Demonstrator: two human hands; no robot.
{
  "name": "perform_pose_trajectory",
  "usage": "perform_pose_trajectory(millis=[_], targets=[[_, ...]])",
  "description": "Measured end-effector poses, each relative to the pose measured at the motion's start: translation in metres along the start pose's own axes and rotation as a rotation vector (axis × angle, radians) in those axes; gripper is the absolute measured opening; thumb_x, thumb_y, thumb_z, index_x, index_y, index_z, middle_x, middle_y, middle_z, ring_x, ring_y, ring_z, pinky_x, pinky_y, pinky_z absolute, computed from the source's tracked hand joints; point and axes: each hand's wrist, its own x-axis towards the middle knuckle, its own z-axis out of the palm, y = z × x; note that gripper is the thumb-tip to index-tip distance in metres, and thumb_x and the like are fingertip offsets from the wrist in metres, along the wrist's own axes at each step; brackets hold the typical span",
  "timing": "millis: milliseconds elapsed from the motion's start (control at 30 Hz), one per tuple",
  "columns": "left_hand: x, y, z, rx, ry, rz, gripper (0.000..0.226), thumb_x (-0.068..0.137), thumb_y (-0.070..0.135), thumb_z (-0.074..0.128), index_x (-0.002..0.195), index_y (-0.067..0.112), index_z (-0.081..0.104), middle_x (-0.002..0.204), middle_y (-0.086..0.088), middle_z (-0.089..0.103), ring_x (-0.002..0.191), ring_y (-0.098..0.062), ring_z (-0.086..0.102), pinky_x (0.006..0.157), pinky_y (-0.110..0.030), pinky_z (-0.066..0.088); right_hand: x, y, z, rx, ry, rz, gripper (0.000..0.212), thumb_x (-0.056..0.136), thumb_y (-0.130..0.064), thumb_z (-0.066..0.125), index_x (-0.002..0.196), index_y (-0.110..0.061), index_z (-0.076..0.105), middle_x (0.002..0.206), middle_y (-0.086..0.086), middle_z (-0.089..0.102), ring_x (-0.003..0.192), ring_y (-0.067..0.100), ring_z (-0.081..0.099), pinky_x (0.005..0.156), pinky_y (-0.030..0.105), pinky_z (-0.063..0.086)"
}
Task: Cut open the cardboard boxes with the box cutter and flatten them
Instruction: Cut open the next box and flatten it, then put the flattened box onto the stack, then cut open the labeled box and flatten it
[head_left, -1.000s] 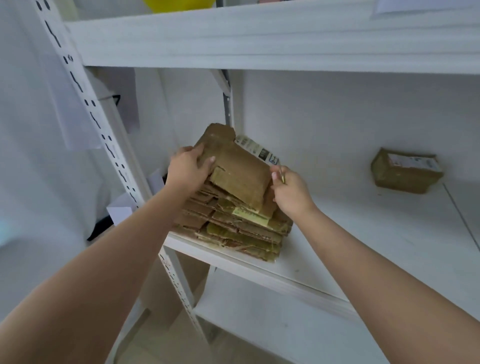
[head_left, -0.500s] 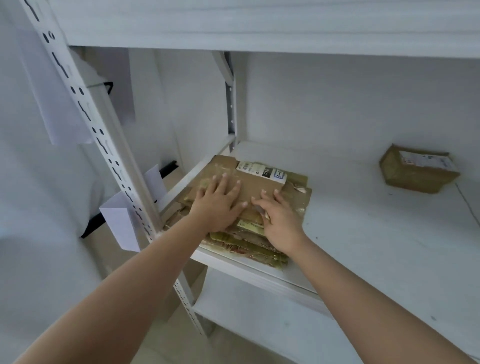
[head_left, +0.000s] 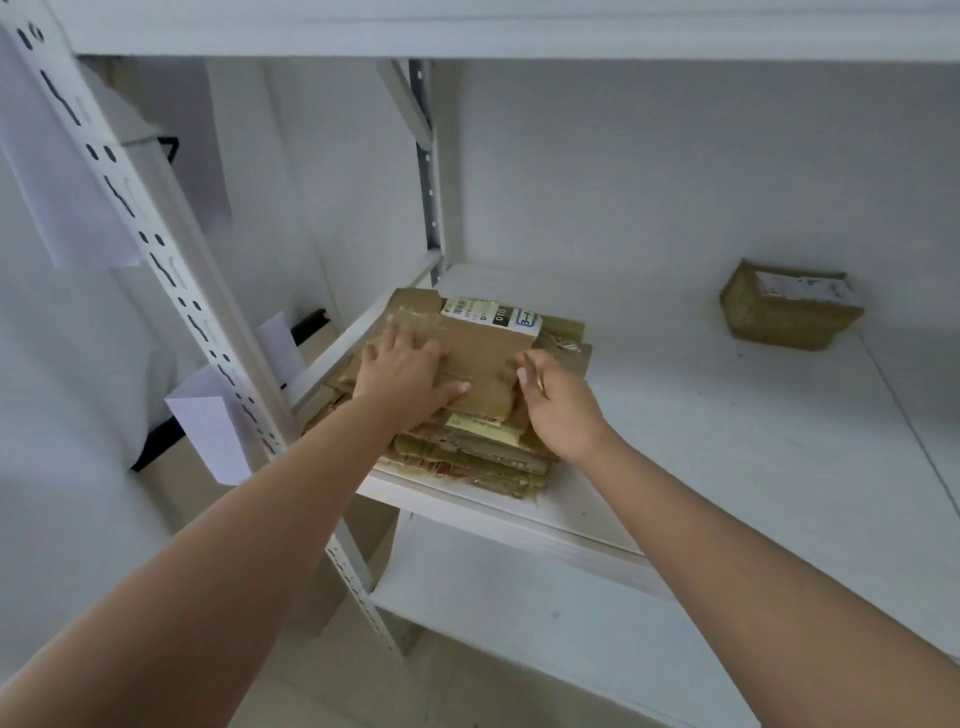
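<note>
While the left hand (head_left: 410, 376) lies spread, fingers straight, pressing down on the top sheet of cardboard (head_left: 483, 358), the step in hand looks like the flattening one: a cut-open box is being pushed level onto the pile (head_left: 467, 447) at the front left corner of the shelf (head_left: 727, 467). The right hand (head_left: 558, 402) sits at the right edge of that top sheet with its fingers curled around something thin, probably the box cutter (head_left: 535, 375), though only a sliver of it shows.

By my reading most of the job is done. One box (head_left: 789, 306) stands whole, well apart at the back right of the shelf, with a label on top. The next move would call for letting go of the pile, reaching across to that box, drawing it nearer, and running the blade along its taped seam with the free hand kept out of the blade's line.

Counted: two hands, one pile of flattened sheets whose layers I cannot number exactly, one uncut box, one shelf in use.
</note>
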Motion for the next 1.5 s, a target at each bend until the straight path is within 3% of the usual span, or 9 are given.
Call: perform_pose_trajectory(millis=[100,233,367,500,900,1000,1133,1367,1500], targets=[[-0.001,0.015,-0.018,0.08,0.064,0.001,0.049,0.087,0.055,0.055,0.127,0.026,0.059,0.141,-0.015,0.039,0.134,-0.033,0.032,0.11,-0.051,0.029,-0.009,0.014,-0.015,-0.01,0.155,-0.004,0.027,0.102,-0.028,0.035,0.119,-0.017,0.051,0.1,0.004,0.061,0.092,0.024,0.058,0.071,0.027,0.036],[-0.01,0.041,-0.026,-0.006,0.139,-0.014,0.035,0.097,0.039,0.046,0.119,0.016,0.061,0.126,-0.013,0.052,0.119,-0.031,0.047,0.102,-0.048,0.04,-0.019,0.042,-0.035,-0.014,0.235,0.027,0.026,0.101,-0.027,0.036,0.119,-0.015,0.051,0.101,0.014,0.061,0.091,0.03,0.058,0.069,0.028,0.035],[-0.016,0.077,-0.027,0.195,0.28,-0.056,0.046,0.101,0.042,0.029,0.122,0.011,0.057,0.126,-0.015,0.055,0.122,-0.037,0.044,0.111,-0.053,0.024,-0.031,0.071,-0.064,-0.058,0.268,0.069,0.029,0.101,-0.027,0.036,0.122,-0.014,0.051,0.104,0.015,0.06,0.09,0.032,0.059,0.068,0.028,0.037],[-0.016,0.138,-0.02,0.177,0.321,0.006,0.045,0.098,0.043,0.035,0.124,0.013,0.057,0.127,-0.015,0.055,0.122,-0.036,0.044,0.113,-0.052,0.015,-0.051,0.106,-0.104,-0.075,0.278,0.097,0.029,0.101,-0.028,0.036,0.121,-0.013,0.051,0.103,0.016,0.061,0.091,0.033,0.058,0.067,0.029,0.035],[-0.006,0.366,0.039,-0.071,0.197,0.271,0.044,0.095,0.036,0.047,0.136,0.02,0.046,0.136,-0.008,0.048,0.129,-0.03,0.039,0.112,-0.044,0.022,-0.14,0.244,-0.276,-0.187,0.326,0.277,0.033,0.102,-0.029,0.034,0.118,-0.008,0.052,0.097,0.017,0.063,0.088,0.033,0.059,0.075,0.037,0.047],[0.004,0.392,0.05,-0.1,0.159,0.287,0.046,0.095,0.033,0.048,0.138,0.018,0.043,0.139,-0.01,0.045,0.131,-0.03,0.037,0.111,-0.042,0.023,-0.14,0.265,-0.294,-0.191,0.3,0.315,0.033,0.102,-0.031,0.033,0.115,-0.008,0.053,0.094,0.014,0.062,0.09,0.032,0.057,0.077,0.037,0.046],[0.034,0.412,0.059,-0.132,0.135,0.314,0.051,0.094,0.031,0.051,0.14,0.014,0.039,0.141,-0.011,0.043,0.13,-0.031,0.037,0.11,-0.042,0.028,-0.127,0.283,-0.3,-0.174,0.278,0.334,0.022,0.102,-0.032,0.032,0.095,-0.016,0.046,0.071,0.001,0.05,0.081,0.029,0.054,0.072,0.036,0.044],[0.101,0.429,0.071,-0.169,0.099,0.359,0.057,0.093,0.025,0.052,0.142,0.008,0.029,0.142,-0.015,0.035,0.129,-0.036,0.038,0.107,-0.047,0.034,-0.082,0.296,-0.301,-0.179,0.296,0.37,0.024,0.101,-0.034,0.031,0.099,-0.016,0.048,0.083,0.009,0.056,0.078,0.029,0.055,0.069,0.033,0.044],[0.14,0.431,0.071,-0.127,0.103,0.388,0.066,0.092,0.026,0.057,0.144,0.005,0.023,0.153,-0.013,0.02,0.139,-0.035,0.024,0.109,-0.05,0.033,-0.056,0.301,-0.302,-0.202,0.311,0.407,0.028,0.102,-0.031,0.031,0.106,-0.011,0.05,0.084,0.008,0.054,0.077,0.026,0.052,0.067,0.029,0.036]])
